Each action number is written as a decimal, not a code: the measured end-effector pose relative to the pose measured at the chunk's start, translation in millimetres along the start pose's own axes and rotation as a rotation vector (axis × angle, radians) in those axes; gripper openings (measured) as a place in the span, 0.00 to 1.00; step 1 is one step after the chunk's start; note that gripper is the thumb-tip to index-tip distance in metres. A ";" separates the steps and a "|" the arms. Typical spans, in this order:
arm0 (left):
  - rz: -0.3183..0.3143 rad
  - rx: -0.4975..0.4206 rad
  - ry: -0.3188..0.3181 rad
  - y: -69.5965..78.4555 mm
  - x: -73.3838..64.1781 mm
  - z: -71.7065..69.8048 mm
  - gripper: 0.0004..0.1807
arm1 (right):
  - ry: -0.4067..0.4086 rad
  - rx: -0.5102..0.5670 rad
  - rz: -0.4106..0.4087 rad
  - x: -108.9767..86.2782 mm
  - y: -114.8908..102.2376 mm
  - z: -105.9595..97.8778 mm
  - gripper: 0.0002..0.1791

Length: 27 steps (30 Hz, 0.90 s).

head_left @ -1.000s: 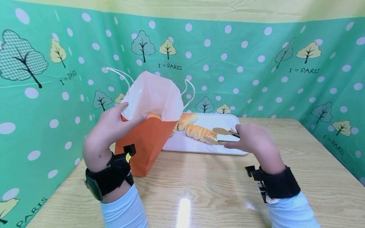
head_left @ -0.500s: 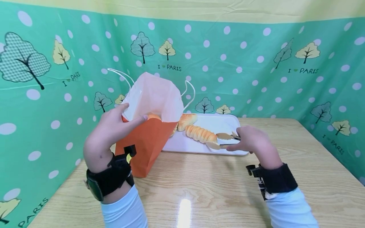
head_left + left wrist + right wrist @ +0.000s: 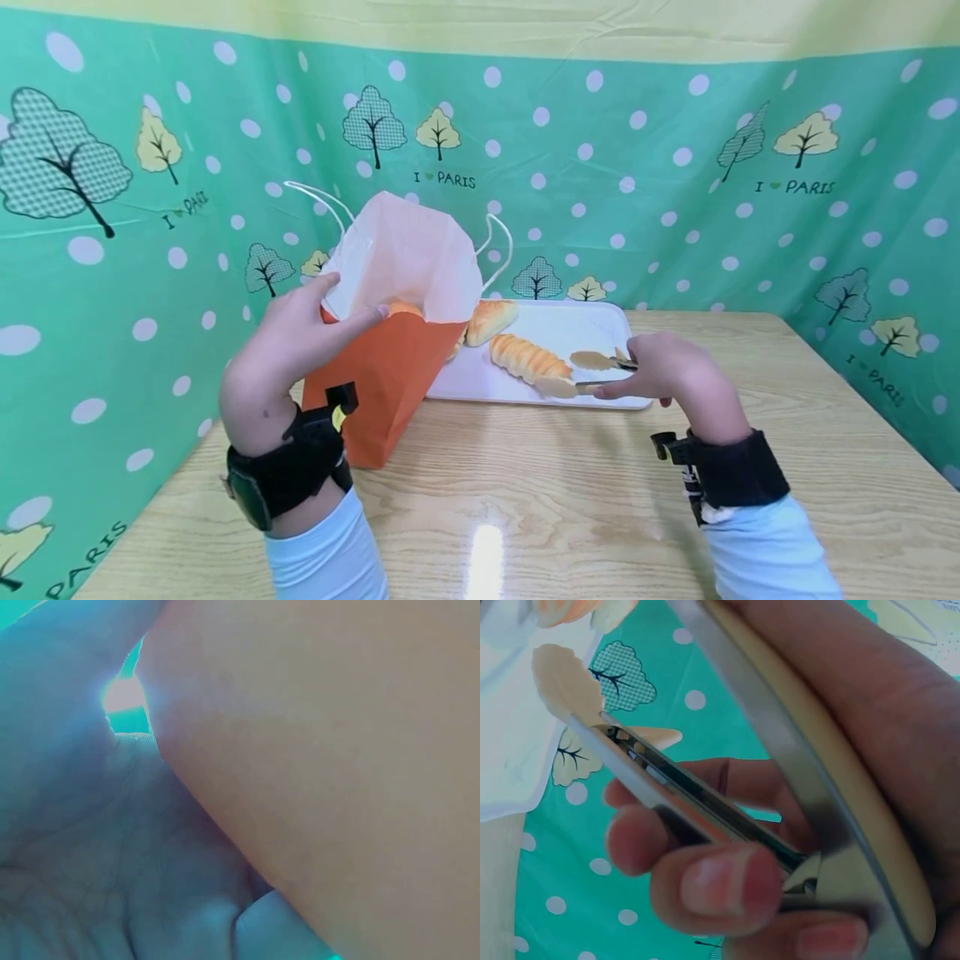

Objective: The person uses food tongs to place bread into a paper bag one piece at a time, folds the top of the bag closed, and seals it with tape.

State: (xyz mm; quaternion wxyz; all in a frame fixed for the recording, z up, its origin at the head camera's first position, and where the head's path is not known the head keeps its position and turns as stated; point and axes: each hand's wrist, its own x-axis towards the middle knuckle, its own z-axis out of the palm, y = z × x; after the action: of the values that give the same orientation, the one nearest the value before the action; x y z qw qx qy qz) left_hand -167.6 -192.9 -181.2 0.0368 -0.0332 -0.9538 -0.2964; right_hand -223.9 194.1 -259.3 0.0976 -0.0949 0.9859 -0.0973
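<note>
At the left, an orange paper bag [image 3: 367,392] with a white lining leans with its mouth toward me. My left hand [image 3: 288,346] grips its rim between thumb and fingers; its palm fills much of the left wrist view. A rounded orange-brown piece shows just inside the bag's mouth. My right hand [image 3: 675,371] holds metal tongs [image 3: 795,742] with tan tips, fingers wrapped round the handles. Their spread tips reach the right end of a ridged, spiral bread roll [image 3: 527,358], the nearer tip overlapping it. The roll lies on a white tray [image 3: 577,321].
Another golden pastry [image 3: 491,321] lies on the tray behind the roll, and a further piece is partly hidden by the bag. White cord handles [image 3: 501,250] rise from the bag. A green patterned curtain [image 3: 585,200] surrounds the wooden table [image 3: 540,483].
The tongs' tips drew back to the right from the roll and parted, then the nearer tip came back onto its end. The roll has turned slightly. My left hand and bag stay put.
</note>
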 end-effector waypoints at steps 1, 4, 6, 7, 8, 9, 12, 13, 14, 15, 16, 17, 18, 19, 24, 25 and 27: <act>0.002 0.002 0.001 -0.1 0.0 0.2 0.58 | -0.001 0.003 -0.006 1.0 -0.5 1.1 0.42; 0.002 0.002 0.000 -0.4 -0.2 0.5 0.57 | -0.002 0.012 -0.023 4.1 -2.3 4.6 0.43; -0.001 0.001 -0.002 -0.4 -0.2 0.7 0.58 | -0.001 0.021 -0.028 6.2 -3.8 6.8 0.44; -0.003 0.001 -0.002 -0.3 -0.2 0.7 0.58 | 0.003 0.023 -0.030 7.1 -4.9 8.0 0.45; -0.004 0.001 -0.002 -0.3 -0.3 0.7 0.58 | 0.006 0.027 -0.029 8.1 -5.9 9.0 0.45; -0.004 0.001 -0.002 -0.4 -0.3 0.7 0.58 | 0.012 0.027 -0.030 9.0 -7.0 10.2 0.46; 0.002 0.002 0.002 -0.6 -0.5 0.7 0.58 | 0.028 0.019 -0.025 11.8 -10.0 13.5 0.46; 0.004 0.003 0.003 -0.7 -0.7 0.7 0.58 | 0.033 0.019 -0.021 12.6 -10.9 14.6 0.46; 0.006 0.003 0.005 -0.9 -0.8 0.7 0.58 | 0.038 0.021 -0.015 13.4 -11.6 15.6 0.45; 0.008 0.003 0.006 -1.0 -0.9 0.7 0.58 | 0.043 0.021 -0.013 14.1 -12.3 16.8 0.45; 0.009 0.005 0.006 -1.2 -0.9 0.8 0.58 | 0.048 0.024 -0.008 14.7 -12.7 17.9 0.44; 0.008 0.005 0.006 -1.2 -1.0 0.8 0.58 | 0.053 0.025 -0.005 15.2 -13.1 18.8 0.43; 0.010 0.006 0.007 -1.3 -1.0 0.8 0.58 | 0.054 0.024 -0.001 15.8 -13.6 19.6 0.43; 0.011 0.007 0.009 -1.4 -1.0 0.8 0.58 | 0.054 0.021 0.002 16.4 -14.0 20.5 0.43; 0.007 -0.001 0.009 -1.3 -1.7 1.0 0.58 | 0.044 -0.006 0.016 18.8 -16.7 22.3 0.40; 0.006 -0.004 0.008 -1.3 -2.0 1.1 0.58 | 0.046 -0.013 0.018 19.1 -17.1 22.1 0.39; 0.007 -0.009 0.007 -1.5 -2.5 1.1 0.58 | 0.053 -0.025 0.018 19.2 -17.9 21.7 0.36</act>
State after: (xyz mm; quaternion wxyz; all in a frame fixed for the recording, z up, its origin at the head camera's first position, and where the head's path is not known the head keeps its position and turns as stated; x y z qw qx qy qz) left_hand -165.3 -193.6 -183.1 0.0411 -0.0355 -0.9521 -0.3008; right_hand -234.8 169.1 -279.8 0.0709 -0.0847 0.9901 -0.0866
